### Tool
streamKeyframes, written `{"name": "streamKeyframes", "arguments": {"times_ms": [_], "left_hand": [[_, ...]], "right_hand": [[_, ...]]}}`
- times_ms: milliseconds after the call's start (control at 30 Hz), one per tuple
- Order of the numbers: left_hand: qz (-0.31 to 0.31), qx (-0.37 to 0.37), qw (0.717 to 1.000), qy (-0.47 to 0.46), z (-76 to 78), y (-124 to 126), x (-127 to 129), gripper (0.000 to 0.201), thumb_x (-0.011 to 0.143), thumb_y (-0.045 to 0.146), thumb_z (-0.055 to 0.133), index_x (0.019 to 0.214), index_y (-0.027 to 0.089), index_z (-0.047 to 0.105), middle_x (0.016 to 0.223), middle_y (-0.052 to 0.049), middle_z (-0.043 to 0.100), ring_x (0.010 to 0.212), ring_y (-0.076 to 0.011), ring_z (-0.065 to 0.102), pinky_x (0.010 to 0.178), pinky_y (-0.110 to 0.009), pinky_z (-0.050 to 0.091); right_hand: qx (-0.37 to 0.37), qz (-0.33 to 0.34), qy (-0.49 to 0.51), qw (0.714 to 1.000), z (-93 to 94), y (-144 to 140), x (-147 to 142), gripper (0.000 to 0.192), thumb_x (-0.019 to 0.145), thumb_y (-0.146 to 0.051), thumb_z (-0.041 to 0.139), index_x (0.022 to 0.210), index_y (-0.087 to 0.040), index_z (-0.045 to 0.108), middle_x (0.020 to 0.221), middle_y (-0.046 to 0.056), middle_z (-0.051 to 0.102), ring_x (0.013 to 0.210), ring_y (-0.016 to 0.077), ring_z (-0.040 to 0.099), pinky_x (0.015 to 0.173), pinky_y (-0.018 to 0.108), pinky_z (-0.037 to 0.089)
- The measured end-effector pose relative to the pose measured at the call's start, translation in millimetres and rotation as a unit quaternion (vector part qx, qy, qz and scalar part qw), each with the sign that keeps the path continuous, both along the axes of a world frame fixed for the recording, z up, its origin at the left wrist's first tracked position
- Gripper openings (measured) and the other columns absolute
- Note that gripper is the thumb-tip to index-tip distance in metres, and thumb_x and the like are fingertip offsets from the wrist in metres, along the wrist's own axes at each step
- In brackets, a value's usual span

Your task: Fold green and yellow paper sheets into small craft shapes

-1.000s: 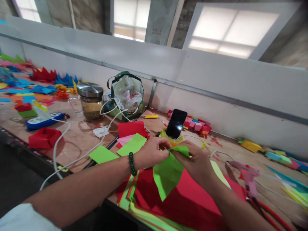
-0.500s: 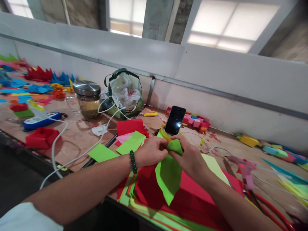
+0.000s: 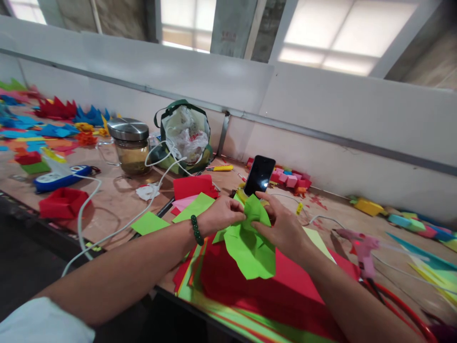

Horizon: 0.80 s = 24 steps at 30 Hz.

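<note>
At the far left of the frame a red paper box point(image 3: 62, 202) sits on the wooden table point(image 3: 117, 200), and just above it lies a blue and white device point(image 3: 59, 176) with a white cable point(image 3: 107, 209) that runs toward the centre. Right of it, in the upper left part, stands a glass jar point(image 3: 129, 145) with a metal lid, and beside the jar a green bag point(image 3: 185, 136) with plastic inside leans near the wall.

In the centre, the left hand point(image 3: 219, 215), with a green bead bracelet point(image 3: 196, 230) on the wrist, pinches the left upper edge of the green paper point(image 3: 250, 243) between thumb and fingers. The paper is folded and creased, and it is held a little above a stack of red sheets point(image 3: 271, 295). A black phone point(image 3: 260, 175) stands tilted just behind the hands.

The right hand point(image 3: 285, 228) closes its fingers on the right upper part of the same green paper, opposite the left hand.

In the right part of the frame a pink glue gun point(image 3: 360, 247) lies on the table.
</note>
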<state>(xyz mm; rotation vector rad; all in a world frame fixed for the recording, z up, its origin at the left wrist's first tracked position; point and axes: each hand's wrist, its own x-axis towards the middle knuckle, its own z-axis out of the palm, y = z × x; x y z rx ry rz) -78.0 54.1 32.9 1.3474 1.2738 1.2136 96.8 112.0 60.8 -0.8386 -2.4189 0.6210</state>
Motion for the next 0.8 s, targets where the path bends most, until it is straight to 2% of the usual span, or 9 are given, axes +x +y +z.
{"name": "streamKeyframes", "arguments": {"times_ms": [133, 300, 400, 533, 700, 800], "left_hand": [[-0.006, -0.010, 1.000, -0.016, -2.4, 1, 1, 0.010, 0.059, 0.020, 0.060, 0.064, 0.011, 0.061, 0.054, 0.005, 0.047, 0.051, -0.0065, 0.037, 0.051, -0.022, 0.028], [-0.002, -0.030, 0.999, -0.034, -6.8, 3, 1, 0.011, 0.058, 0.022, 0.062, 0.064, 0.013, 0.061, 0.054, 0.005, 0.048, 0.050, -0.0065, 0.038, 0.049, -0.021, 0.029], [0.010, -0.048, 0.998, -0.048, -3.4, 1, 1, 0.014, 0.058, 0.024, 0.065, 0.066, 0.013, 0.062, 0.057, 0.004, 0.053, 0.051, -0.0069, 0.042, 0.050, -0.020, 0.030], [0.020, -0.075, 0.994, -0.080, 6.5, -4, 3, 0.014, 0.057, 0.023, 0.069, 0.066, 0.012, 0.065, 0.058, 0.003, 0.056, 0.051, -0.0068, 0.044, 0.050, -0.021, 0.030], [0.013, -0.098, 0.988, -0.119, 12.0, -6, 5, 0.014, 0.056, 0.019, 0.071, 0.068, 0.013, 0.067, 0.060, 0.003, 0.060, 0.052, -0.0065, 0.045, 0.054, -0.022, 0.032], [-0.008, -0.098, 0.986, -0.133, 8.5, -5, 5, 0.016, 0.056, 0.019, 0.073, 0.069, 0.012, 0.068, 0.062, 0.002, 0.062, 0.054, -0.0069, 0.047, 0.056, -0.022, 0.032]], "right_hand": [[-0.003, -0.007, 0.018, 1.000, -2.2, -3, -4, 0.053, 0.073, -0.014, 0.056, 0.125, -0.017, 0.047, 0.072, -0.001, 0.068, 0.056, 0.0150, 0.061, 0.054, 0.026, 0.044], [0.036, -0.007, 0.039, 0.999, -2.1, -2, -5, 0.047, 0.073, -0.017, 0.059, 0.119, -0.018, 0.050, 0.069, -0.001, 0.068, 0.056, 0.0158, 0.061, 0.053, 0.027, 0.044], [0.002, 0.012, 0.053, 0.999, 3.8, 1, -2, 0.041, 0.073, -0.017, 0.057, 0.113, -0.019, 0.050, 0.069, -0.001, 0.068, 0.055, 0.0146, 0.060, 0.050, 0.025, 0.043], [-0.047, 0.009, 0.049, 0.998, 11.3, 2, 1, 0.038, 0.071, -0.014, 0.054, 0.108, -0.018, 0.052, 0.059, -0.006, 0.060, 0.045, 0.0100, 0.050, 0.041, 0.021, 0.034], [-0.042, -0.021, 0.065, 0.997, 12.3, 4, 2, 0.037, 0.074, -0.021, 0.059, 0.110, -0.016, 0.054, 0.055, -0.006, 0.056, 0.044, 0.0094, 0.045, 0.041, 0.021, 0.031], [-0.123, 0.017, 0.072, 0.990, 14.8, 6, 4, 0.044, 0.072, -0.022, 0.060, 0.114, -0.017, 0.051, 0.062, -0.004, 0.060, 0.048, 0.0107, 0.050, 0.043, 0.022, 0.036]]}}
